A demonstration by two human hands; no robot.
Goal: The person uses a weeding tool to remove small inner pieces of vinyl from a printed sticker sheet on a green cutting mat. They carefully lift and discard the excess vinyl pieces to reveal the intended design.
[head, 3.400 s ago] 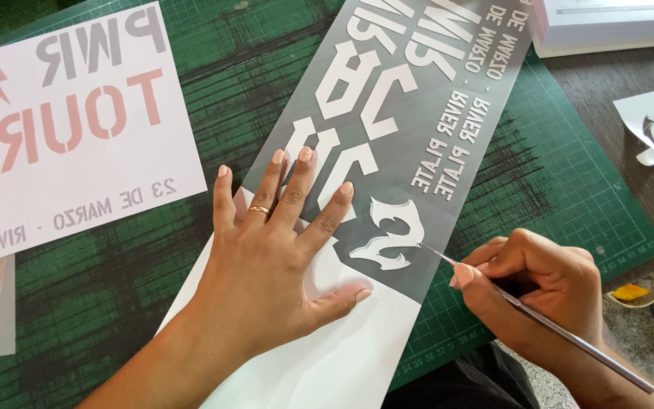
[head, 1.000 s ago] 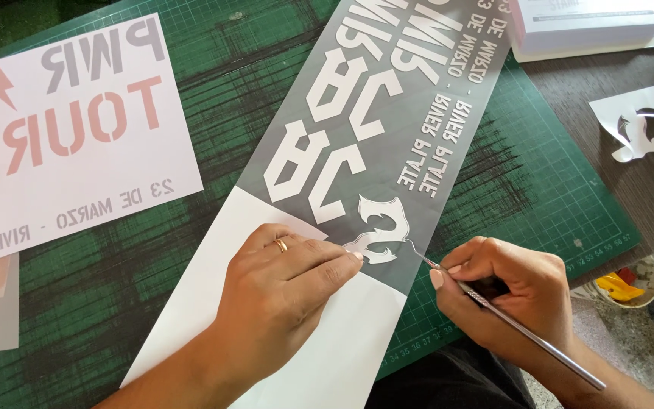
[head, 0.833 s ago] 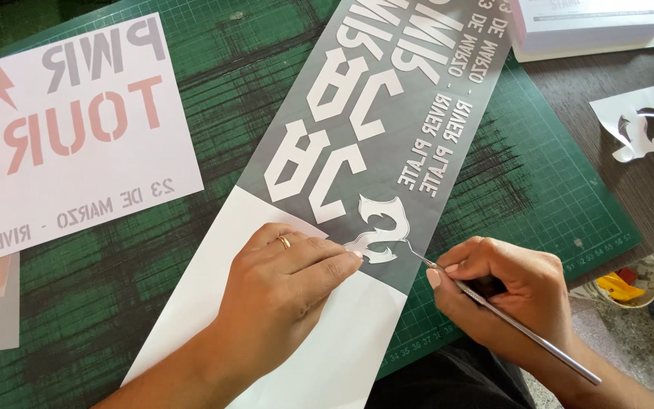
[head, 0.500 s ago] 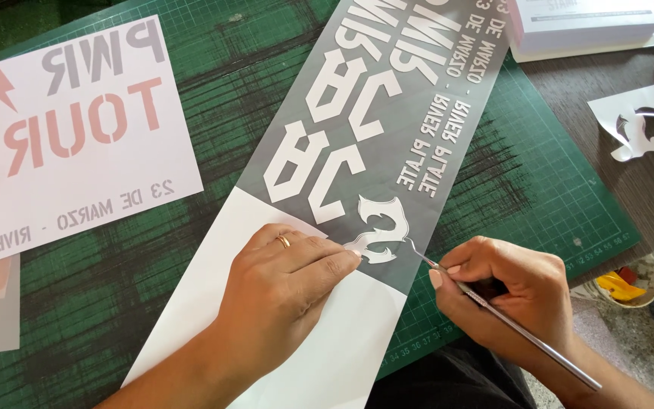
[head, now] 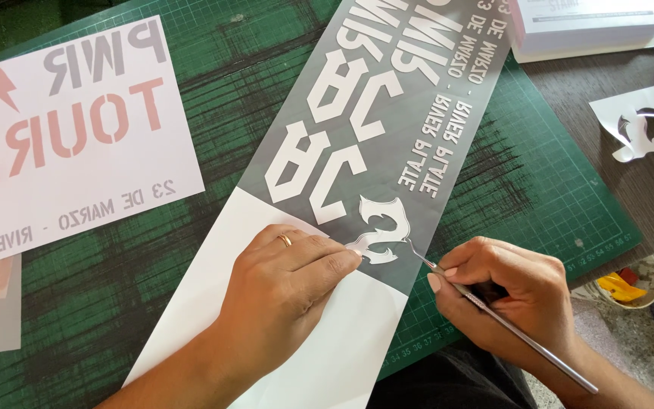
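While the left hand [head: 289,276] presses the vinyl sheet [head: 387,144] flat, the right hand [head: 505,291] grips a weeding tool [head: 509,322].

one head-worn view looks steeply down, close over the green cutting mat [head: 539,189], which fills most of the frame.

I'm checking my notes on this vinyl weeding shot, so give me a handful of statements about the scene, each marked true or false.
1. The right hand holds a thin metal pick like a pen. True.
2. The left hand is lifted clear of the grey vinyl strip. False: it rests on the strip, fingertips by the white curled shape.
3. The pick's tip meets that shape's right edge. True.
4. The strip lies on a bare wooden table. False: it lies on a green cutting mat.
5. A ring is on the left hand. True.
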